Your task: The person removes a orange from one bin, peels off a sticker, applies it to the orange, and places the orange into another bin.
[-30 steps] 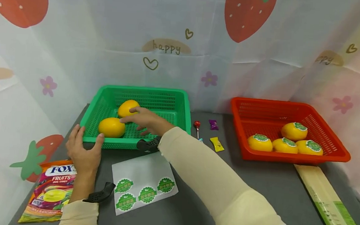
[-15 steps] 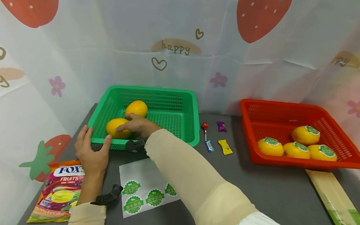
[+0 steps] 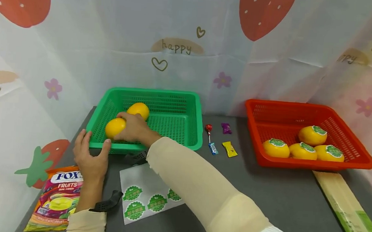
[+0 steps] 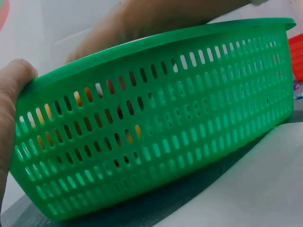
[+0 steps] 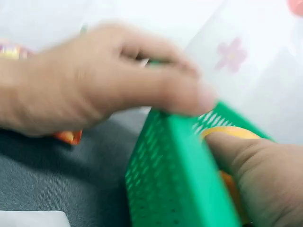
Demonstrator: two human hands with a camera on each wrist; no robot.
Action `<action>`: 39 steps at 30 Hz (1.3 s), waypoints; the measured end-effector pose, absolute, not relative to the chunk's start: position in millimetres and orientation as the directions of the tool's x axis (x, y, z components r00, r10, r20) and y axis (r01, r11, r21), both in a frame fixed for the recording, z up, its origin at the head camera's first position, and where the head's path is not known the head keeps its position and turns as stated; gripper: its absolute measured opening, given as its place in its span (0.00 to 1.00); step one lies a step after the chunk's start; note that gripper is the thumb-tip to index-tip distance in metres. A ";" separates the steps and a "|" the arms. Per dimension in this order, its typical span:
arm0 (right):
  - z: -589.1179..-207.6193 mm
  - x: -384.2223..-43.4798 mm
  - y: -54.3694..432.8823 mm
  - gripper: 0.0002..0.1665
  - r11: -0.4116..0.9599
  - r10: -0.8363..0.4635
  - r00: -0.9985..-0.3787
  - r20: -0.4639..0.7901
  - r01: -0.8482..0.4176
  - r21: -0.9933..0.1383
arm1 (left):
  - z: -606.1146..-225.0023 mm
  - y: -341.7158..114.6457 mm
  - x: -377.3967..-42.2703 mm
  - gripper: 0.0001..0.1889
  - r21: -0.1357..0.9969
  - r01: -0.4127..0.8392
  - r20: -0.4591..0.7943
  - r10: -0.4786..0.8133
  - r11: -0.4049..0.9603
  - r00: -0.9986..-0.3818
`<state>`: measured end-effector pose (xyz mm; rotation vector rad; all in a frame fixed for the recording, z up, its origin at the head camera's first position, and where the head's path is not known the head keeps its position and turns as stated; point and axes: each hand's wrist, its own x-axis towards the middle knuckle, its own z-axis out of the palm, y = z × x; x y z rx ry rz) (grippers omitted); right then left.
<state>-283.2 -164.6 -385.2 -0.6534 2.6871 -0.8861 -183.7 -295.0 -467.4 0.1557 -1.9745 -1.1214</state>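
In the head view, two smooth, oval yellow-orange fruits lie at the left of a green plastic basket [image 3: 158, 146]. My right hand [image 3: 133, 127] reaches over the front rim and grips the nearer fruit [image 3: 114, 128], its fingers and thumb curled round it. Just behind those fingers sits the farther fruit [image 3: 139, 109]. At the basket's front left corner my left hand [image 3: 91, 156] holds the rim, and the right wrist view shows its thumb [image 5: 189, 97] lying over the edge. Through the slots in the left wrist view, the basket's contents show only as small patches.
A sheet of green round stickers [image 3: 137, 184] lies before the basket, a candy bag [image 3: 60, 200] at its left. To the right are a lollipop [image 3: 208, 128], small wrapped candies [image 3: 229, 149], a red basket [image 3: 255, 134] of several stickered fruits, and a long flat packet [image 3: 346, 207].
My right hand has come down leftward into the green basket and closed round the nearer fruit. My left hand stays at the corner. The head view has shifted slightly.
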 end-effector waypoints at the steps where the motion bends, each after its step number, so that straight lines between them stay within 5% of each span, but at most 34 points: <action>1: -380.4 -281.4 -157.0 0.41 0.690 -0.473 -0.880 -0.055 -0.331 -0.644 | -467.3 -294.6 -184.2 0.30 0.757 0.274 0.603 -0.472 0.593 -0.644; 7: -355.6 -260.0 -83.0 0.43 0.405 -0.502 -0.856 0.126 -0.361 -0.840 | -466.1 -292.8 -184.8 0.30 0.768 0.260 0.581 -0.467 0.585 -0.666; 13: -355.7 -219.7 19.2 0.42 0.215 -0.482 -0.841 0.248 -0.388 -0.897 | -462.7 -296.0 -187.4 0.32 0.770 0.239 0.565 -0.459 0.591 -0.685; 28: -428.0 -150.4 172.7 0.45 0.345 -0.343 -0.922 0.180 -0.302 -0.889 | -458.4 -294.8 -182.2 0.34 0.755 0.227 0.570 -0.444 0.615 -0.691; 34: -455.6 -145.8 193.9 0.46 0.352 -0.314 -0.939 0.141 -0.253 -0.901 | -428.8 -282.5 -168.0 0.31 0.711 0.294 0.652 -0.443 0.638 -0.616; 37: -465.1 -147.1 200.0 0.46 0.366 -0.317 -0.938 0.141 -0.258 -0.894 | -418.2 -270.1 -152.4 0.27 0.646 0.380 0.716 -0.353 0.662 -0.602; 39: -469.8 -147.5 202.1 0.46 0.387 -0.324 -0.936 0.136 -0.263 -0.884 | -418.7 -262.4 -139.3 0.25 0.607 0.423 0.721 -0.242 0.672 -0.649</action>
